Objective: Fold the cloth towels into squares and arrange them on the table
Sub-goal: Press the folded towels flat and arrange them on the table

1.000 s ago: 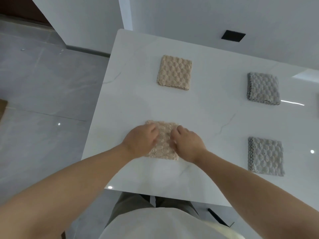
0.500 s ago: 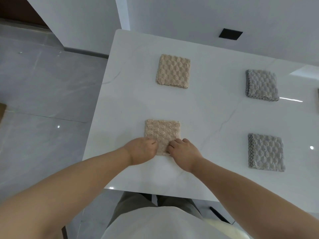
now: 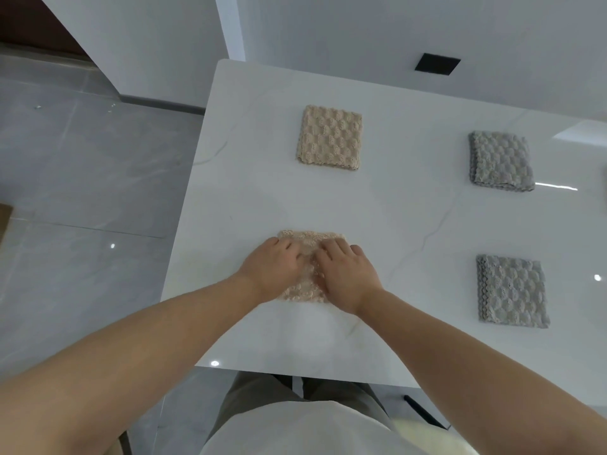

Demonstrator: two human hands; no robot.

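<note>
Now both hands, left hand (image 3: 274, 269) and right hand (image 3: 346, 275), press flat, grip spread, on a beige towel (image 3: 307, 284) atop the glossy white table (image 3: 394, 218).

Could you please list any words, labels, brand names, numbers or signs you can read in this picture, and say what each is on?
None: no text can be read anywhere. The beige towels, the grey towels, the white table and the black wall plate all look plain and unmarked.

Two bare forearms reach forward from the bottom corners, converging toward the middle. The left hand (image 3: 274, 269) and right hand (image 3: 346, 277) lie palm-down side by side, nearly touching, fingers extended and flat, gripping nothing.
</note>
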